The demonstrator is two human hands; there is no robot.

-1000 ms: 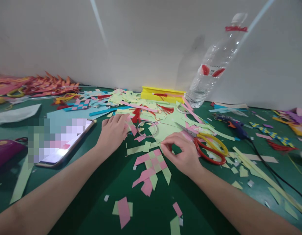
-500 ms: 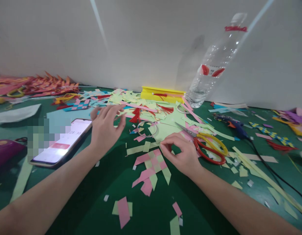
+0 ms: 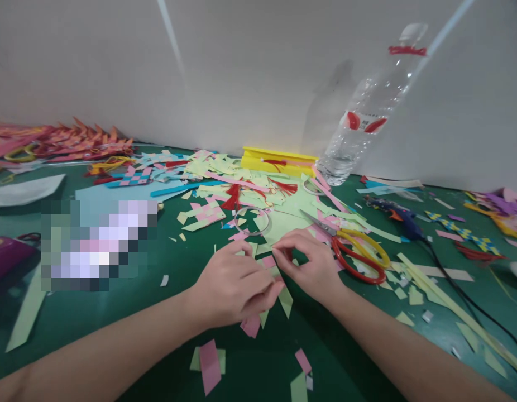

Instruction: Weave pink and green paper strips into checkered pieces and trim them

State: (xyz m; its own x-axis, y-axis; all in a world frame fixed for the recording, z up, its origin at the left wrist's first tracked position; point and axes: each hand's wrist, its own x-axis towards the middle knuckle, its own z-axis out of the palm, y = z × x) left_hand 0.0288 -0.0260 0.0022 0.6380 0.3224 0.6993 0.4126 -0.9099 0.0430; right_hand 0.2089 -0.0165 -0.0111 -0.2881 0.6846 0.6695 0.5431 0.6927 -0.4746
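My left hand (image 3: pixel 237 285) hovers over a woven pink and pale-green paper piece (image 3: pixel 286 300) and hides most of it. Its fingers are curled together, and whatever they hold, if anything, is hidden. To the right, my right hand (image 3: pixel 311 265) has thumb and index finger pinched at the upper edge of the piece; what lies between the tips is too small to make out. A roll of clear tape (image 3: pixel 267 222) lies just beyond both hands. Scissors with red and yellow handles (image 3: pixel 359 262) rest against the right side of my right hand.
A plastic bottle (image 3: pixel 354 131) leans at the wall. A glue gun (image 3: pixel 403 220) with a black cord lies right. Paper scraps, red tassels (image 3: pixel 233 196) and a yellow folded strip (image 3: pixel 279 162) spread behind. A small crossed paper piece (image 3: pixel 210 365) lies in front; a pixelated patch covers the left.
My left hand has moved right and down, from beside the phone to over the woven paper, and its fingers have curled in. My right hand has hardly moved.
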